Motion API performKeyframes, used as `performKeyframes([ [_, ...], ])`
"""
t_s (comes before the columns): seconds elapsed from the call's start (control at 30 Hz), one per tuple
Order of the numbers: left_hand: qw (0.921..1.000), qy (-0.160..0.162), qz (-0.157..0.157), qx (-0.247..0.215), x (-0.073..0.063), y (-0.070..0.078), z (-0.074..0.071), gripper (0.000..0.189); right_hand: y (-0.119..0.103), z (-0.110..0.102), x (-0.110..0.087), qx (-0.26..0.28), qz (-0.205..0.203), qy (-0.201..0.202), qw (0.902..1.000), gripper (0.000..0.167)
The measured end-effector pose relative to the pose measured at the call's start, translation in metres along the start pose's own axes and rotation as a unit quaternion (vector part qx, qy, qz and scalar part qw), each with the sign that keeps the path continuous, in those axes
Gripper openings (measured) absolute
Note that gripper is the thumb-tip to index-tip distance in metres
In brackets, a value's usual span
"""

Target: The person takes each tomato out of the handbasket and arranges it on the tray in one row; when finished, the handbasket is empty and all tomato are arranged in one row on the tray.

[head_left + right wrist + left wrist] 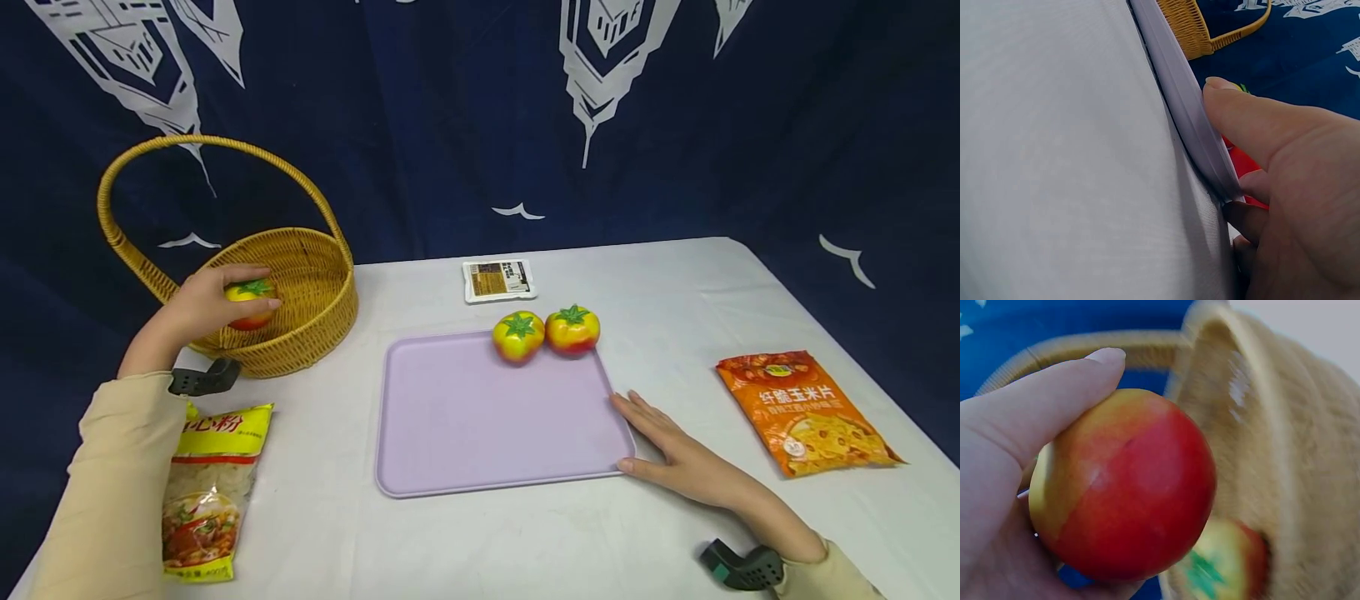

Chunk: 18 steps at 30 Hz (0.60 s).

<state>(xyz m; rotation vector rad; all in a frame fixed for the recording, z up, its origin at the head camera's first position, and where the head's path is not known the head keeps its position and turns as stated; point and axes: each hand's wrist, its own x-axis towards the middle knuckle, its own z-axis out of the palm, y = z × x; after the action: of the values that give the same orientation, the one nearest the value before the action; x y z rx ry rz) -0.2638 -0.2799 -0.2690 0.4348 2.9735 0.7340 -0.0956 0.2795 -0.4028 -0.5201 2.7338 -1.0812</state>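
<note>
At the basket, my left hand grips a red and yellow tomato between thumb and fingers, over the basket's opening. A second tomato with a green leaf top lies inside the basket in the left wrist view. My right hand rests with spread fingers against the right edge of a lilac tray, thumb by its near corner. Two more tomatoes sit at the tray's far right corner: one on the tray, the other at its rim.
Below the basket lies a yellow and clear food bag, partly behind the left sleeve. An orange snack bag lies on the right side of the white-covered table. Behind the tray is a small white packet.
</note>
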Motion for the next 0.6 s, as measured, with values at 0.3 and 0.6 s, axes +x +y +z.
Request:
performKeyframes([
  [0.3,0.992,0.017,0.107,-0.064,0.015,0.084,0.019,0.06,0.001,-0.001,0.0,0.0,-0.004,0.0,1.0,0.076],
  [0.6,0.9625,0.023,0.177,-0.204,0.058,0.144,0.095,0.056,-0.001,-0.001,-0.001,0.0,-0.005,0.002,1.0,0.075],
])
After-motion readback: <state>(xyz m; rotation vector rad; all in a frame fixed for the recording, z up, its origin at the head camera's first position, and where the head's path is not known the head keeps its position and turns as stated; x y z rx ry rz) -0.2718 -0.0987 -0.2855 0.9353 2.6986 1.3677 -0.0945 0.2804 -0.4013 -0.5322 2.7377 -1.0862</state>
